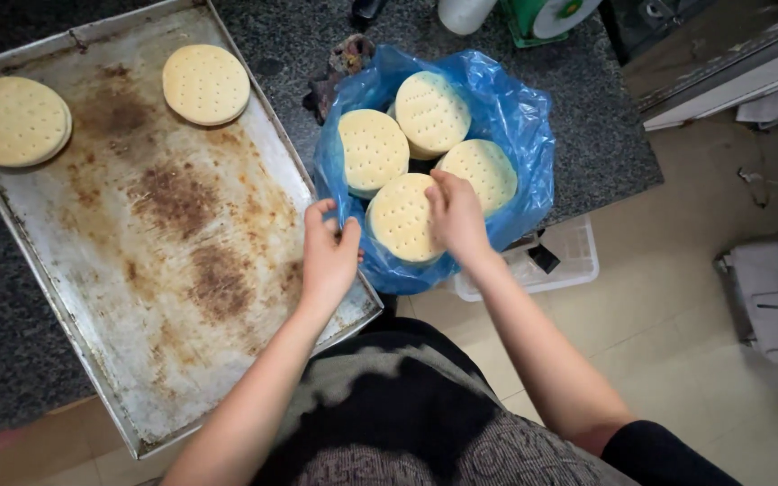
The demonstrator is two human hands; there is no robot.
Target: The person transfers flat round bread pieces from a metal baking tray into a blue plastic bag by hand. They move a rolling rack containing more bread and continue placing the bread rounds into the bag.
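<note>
Hands first: from my seat I see the left hand (pixel 330 247) at about 6 o'clock of centre, fingers curled and pinching the near rim of the blue bag (pixel 524 135). The right hand (pixel 456 216) lies just at 3 o'clock of it, fingers bent down over the edge of the nearest disc (pixel 400 219), touching it; whether it has a true grip I cannot tell, since the fingertips are hidden behind the disc.

That disc is a pale round dough base pricked with small holes, and it sits at the front of the bag, at 6 o'clock among the stacks there. Three more stacks (pixel 431 112) of the same discs fill the rest of the bag, at 9, 12 and 3 o'clock around its middle.

The bag rests on a dark speckled counter (pixel 587 99), touching the right edge of a big metal tray (pixel 173 270) (well browned with baked-on stains). On the tray, far from both hands, two low piles lie at the top: one (pixel 13 120) at 10 o'clock, the other (pixel 206 84) at 11 o'clock. A dark rag (pixel 339 67) lies just behind the bag at 12 o'clock. Below the counter edge, at 4 o'clock, a clear tub (pixel 569 261) stands on the pale floor (pixel 677 315).
</note>
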